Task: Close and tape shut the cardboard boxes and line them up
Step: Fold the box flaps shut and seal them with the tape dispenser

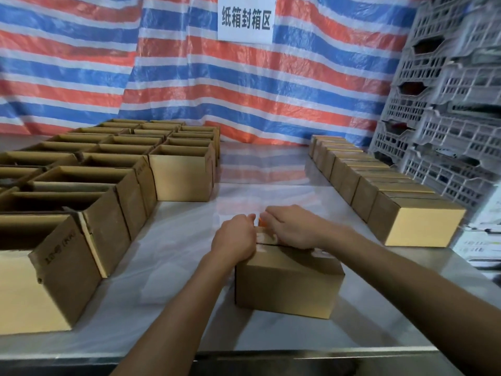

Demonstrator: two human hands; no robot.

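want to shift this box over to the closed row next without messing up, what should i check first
1. Flaps of the box under the hands shut: ok, its top lies flat.
2. Tape over the seam: cannot tell, the left hand and right hand cover the far part.
3. Nothing in the way: not ok, an orange item shows between the hands at the box's far edge.
4. Path to the row of closed boxes: ok, bare table lies between.
5. Room at the row's near end: ok, bare table shows there.
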